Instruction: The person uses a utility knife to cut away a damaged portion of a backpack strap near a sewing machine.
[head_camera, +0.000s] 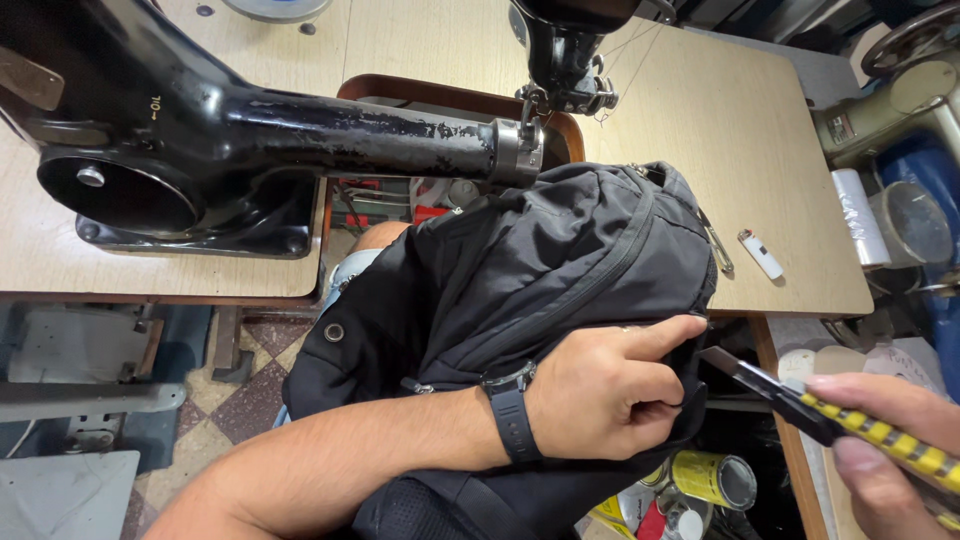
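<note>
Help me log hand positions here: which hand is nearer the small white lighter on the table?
Right. The right hand, holding a yellow-and-black utility knife, is below the lighter, off the table's edge. The left hand presses the black backpack, farther left.

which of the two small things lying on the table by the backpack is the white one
The lighter, the one farther from the black backpack, is white with a red end. The other, a metal clip right at the backpack's edge, is silver and thinner.
</note>
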